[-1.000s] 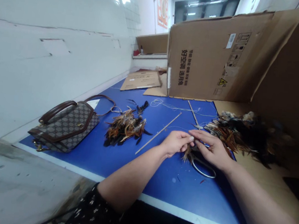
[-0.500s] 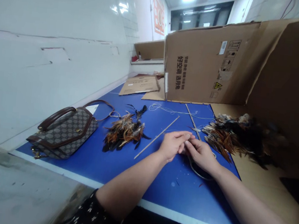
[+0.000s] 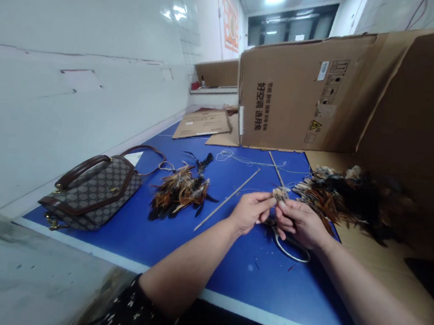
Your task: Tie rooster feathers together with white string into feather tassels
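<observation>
My left hand (image 3: 251,211) and my right hand (image 3: 300,222) meet over the blue table, fingertips pinched together. Between them they grip a small bundle of feathers (image 3: 280,193), pale and brown at its top; its lower part is hidden by my fingers. Beneath my right hand lies what looks like a pair of scissors, with a loop handle (image 3: 293,257) showing. A larger pile of brown and black feathers (image 3: 335,198) rests to the right, partly on cardboard. Left of my hands is another feather pile (image 3: 178,192).
A thin stick (image 3: 228,199) lies left of my hands, and a second stick (image 3: 276,169) lies beyond them. Loose thread (image 3: 248,160) runs across the table. A patterned handbag (image 3: 93,191) stands at the left. A large cardboard box (image 3: 297,98) walls off the back.
My fingers have shifted, and the feather bundle's top now shows above them. My right hand has moved slightly right and opened its lower fingers, uncovering more of the loop handle.
</observation>
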Demonstrator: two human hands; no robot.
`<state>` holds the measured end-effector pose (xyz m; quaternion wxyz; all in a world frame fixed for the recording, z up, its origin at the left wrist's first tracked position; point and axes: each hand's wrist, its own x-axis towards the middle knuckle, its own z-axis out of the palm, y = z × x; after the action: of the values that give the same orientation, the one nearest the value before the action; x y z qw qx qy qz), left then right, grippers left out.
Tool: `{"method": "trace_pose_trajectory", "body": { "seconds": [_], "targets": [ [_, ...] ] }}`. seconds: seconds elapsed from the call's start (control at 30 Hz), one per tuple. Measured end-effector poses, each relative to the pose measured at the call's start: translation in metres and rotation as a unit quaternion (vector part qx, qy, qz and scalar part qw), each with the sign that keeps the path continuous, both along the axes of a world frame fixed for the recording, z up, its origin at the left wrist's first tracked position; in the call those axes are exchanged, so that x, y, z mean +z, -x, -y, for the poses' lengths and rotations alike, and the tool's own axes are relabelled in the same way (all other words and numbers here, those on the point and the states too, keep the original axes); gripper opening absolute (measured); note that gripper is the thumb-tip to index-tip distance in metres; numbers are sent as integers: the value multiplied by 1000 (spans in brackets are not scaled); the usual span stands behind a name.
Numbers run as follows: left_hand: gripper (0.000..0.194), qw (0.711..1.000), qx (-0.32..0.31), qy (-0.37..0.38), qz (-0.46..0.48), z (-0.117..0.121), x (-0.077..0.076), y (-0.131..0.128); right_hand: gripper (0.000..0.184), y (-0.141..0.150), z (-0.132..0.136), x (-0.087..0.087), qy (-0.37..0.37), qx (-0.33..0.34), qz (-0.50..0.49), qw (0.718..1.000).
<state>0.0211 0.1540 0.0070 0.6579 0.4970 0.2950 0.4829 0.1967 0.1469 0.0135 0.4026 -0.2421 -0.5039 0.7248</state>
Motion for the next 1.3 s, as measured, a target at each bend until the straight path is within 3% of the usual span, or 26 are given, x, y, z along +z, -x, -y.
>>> {"method": "trace_pose_trajectory", "body": {
  "seconds": [0.2,0.37,0.83,1.3],
  "targets": [
    [45,997,67,15,41,-2,-3,-3,32,0,1,0,13,43,-21,999],
    [42,989,125,-22,78,-3,-1,-2,33,0,1,0,15,42,-22,999],
    [41,997,69,-37,14,3,2,-3,32,1,2,1,20,30,-33,999],
    [42,994,99,-30,19,0,-3,-3,34,2,3,2,13,28,-32,999]
  ]
}}
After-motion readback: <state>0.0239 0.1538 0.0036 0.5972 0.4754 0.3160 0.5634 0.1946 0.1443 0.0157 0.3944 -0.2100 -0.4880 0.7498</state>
